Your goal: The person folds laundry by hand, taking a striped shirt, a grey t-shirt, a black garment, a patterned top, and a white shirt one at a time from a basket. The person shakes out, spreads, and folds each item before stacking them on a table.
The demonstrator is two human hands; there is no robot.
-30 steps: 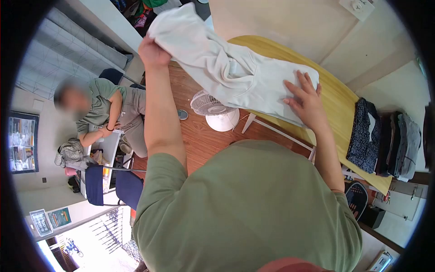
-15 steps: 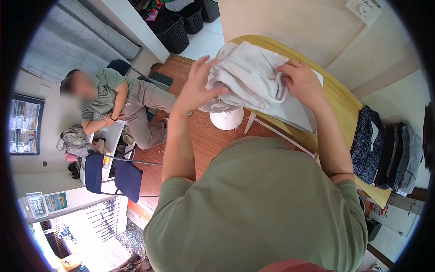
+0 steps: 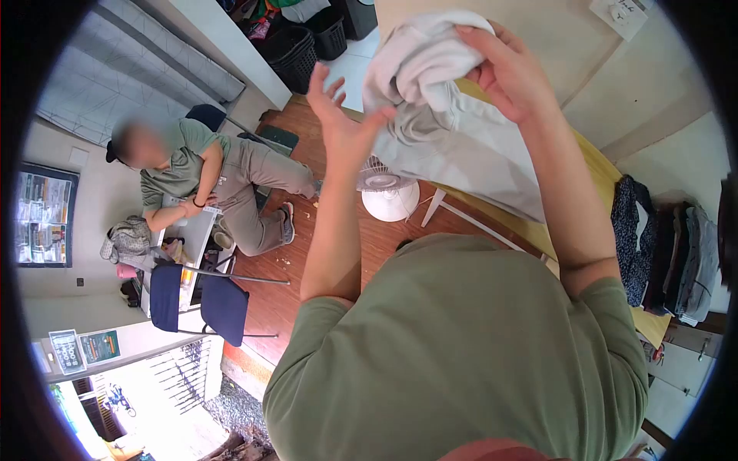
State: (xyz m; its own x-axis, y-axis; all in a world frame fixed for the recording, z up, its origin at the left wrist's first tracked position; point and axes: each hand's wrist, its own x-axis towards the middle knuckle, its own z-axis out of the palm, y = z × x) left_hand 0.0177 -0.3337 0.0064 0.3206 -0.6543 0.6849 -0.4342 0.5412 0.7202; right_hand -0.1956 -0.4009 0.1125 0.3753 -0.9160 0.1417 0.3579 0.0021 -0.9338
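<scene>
A crumpled white garment [image 3: 430,61] is lifted at its upper end by my right hand [image 3: 507,73], whose fingers and thumb pinch its folded edge. Its bunched part hangs in soft folds above the wooden table [image 3: 596,165]. More white fabric [image 3: 492,165] spreads flat over the tabletop below, reaching the near edge. My left hand [image 3: 342,115] is at the garment's left side with fingers spread and bent, the thumb tip close against the folds.
Folded dark and grey clothes [image 3: 680,261] and a black patterned garment [image 3: 634,238] lie at the table's right end. A white fan [image 3: 390,200] stands on the floor by the table. A seated person [image 3: 184,165], folding chairs [image 3: 223,307] and black baskets [image 3: 288,58] are to the left.
My right hand has raised the garment's bunched part off the table, up and away from me. My left hand has moved slightly up and right, staying spread beside it.
</scene>
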